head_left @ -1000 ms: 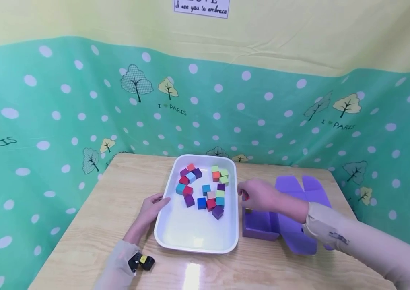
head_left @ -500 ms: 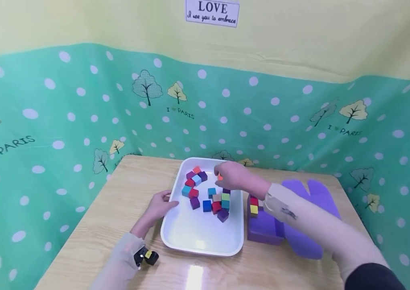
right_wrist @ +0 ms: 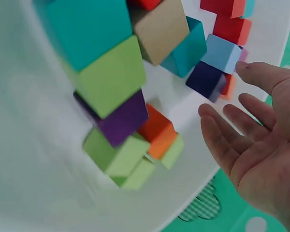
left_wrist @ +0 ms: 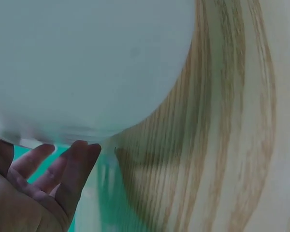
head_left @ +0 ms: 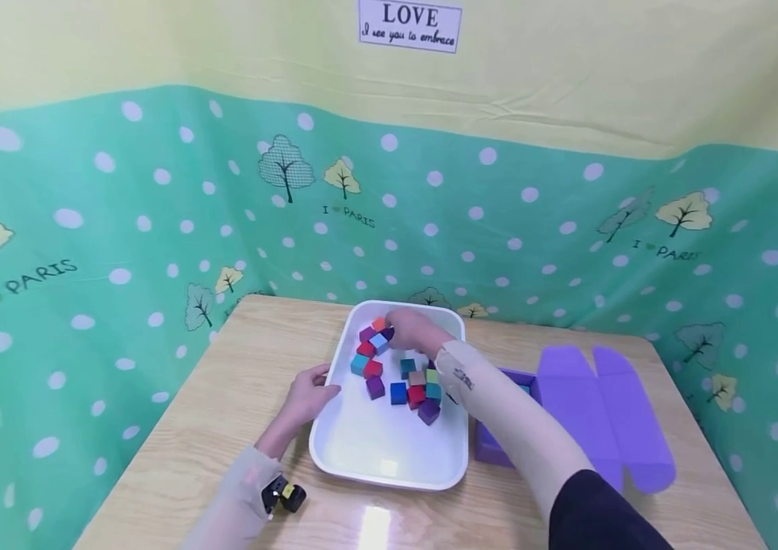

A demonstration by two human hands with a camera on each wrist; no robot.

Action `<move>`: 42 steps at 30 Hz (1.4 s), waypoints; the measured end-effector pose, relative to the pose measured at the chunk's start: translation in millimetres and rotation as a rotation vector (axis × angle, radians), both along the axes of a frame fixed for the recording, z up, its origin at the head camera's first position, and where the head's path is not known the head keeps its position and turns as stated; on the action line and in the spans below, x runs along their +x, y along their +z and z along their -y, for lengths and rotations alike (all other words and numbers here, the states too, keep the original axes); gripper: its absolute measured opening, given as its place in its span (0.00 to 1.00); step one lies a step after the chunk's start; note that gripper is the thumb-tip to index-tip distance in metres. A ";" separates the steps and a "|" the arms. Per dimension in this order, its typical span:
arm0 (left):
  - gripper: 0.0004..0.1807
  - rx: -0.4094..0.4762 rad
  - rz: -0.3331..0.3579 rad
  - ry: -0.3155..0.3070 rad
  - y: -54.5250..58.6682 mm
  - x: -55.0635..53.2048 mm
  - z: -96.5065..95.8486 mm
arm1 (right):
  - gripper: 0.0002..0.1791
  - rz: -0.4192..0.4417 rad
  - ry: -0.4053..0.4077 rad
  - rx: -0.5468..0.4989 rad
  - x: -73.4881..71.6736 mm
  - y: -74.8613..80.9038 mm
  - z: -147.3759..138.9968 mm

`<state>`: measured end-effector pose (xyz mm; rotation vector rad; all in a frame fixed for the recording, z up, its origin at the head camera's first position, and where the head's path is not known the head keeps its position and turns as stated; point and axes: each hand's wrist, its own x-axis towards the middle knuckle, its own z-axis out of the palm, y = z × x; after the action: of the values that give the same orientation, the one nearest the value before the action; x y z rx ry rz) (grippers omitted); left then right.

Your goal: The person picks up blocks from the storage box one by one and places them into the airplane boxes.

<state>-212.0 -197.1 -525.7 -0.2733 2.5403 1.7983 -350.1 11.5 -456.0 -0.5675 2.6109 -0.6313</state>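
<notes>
A white tray (head_left: 361,443) holds several small coloured cubes. My left hand (head_left: 306,396) grips its left rim, thumb on top; in the left wrist view the fingers of this hand (left_wrist: 43,193) touch the tray's outer side. My right hand (head_left: 416,330) reaches over the tray's far part. In the right wrist view that hand (right_wrist: 270,159) has thumb and fingers spread near a dark purple cube (right_wrist: 205,82) and a light blue cube (right_wrist: 221,53), with nothing held. The right hand hides some far-right cubes in the head view.
Right of the tray stands an open purple box (head_left: 494,452), its lid (head_left: 577,405) folded out to the right. My right forearm crosses over the box. Wooden table (head_left: 189,428) surrounds both; a patterned curtain (head_left: 430,214) hangs behind.
My right hand has moved left from the purple box, over the tray's far-right cubes, to the far-left group. The left hand stays on the rim. The head view has shifted slightly.
</notes>
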 end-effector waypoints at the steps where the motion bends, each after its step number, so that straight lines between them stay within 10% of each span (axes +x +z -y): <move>1: 0.26 -0.010 0.001 0.001 -0.1 0.0 -1.2 | 0.19 0.013 -0.012 -0.006 -2.5 -3.0 1.4; 11: 0.27 0.003 -0.021 -0.049 5.5 -16.5 -11.8 | 0.21 -0.108 -0.061 0.077 -13.1 -5.6 -3.4; 24: 0.26 -0.111 0.030 -0.086 10.3 -32.7 -0.1 | 0.13 -0.047 -0.070 0.049 -10.9 -22.9 0.9; 42: 0.28 -0.141 0.001 0.001 1.6 -20.7 4.9 | 0.16 -0.156 0.116 0.025 16.6 29.3 -44.6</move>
<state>-232.7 -202.0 -524.1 -0.2774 2.6710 1.6210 -333.5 56.1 -426.7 -0.7833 2.7015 -0.5365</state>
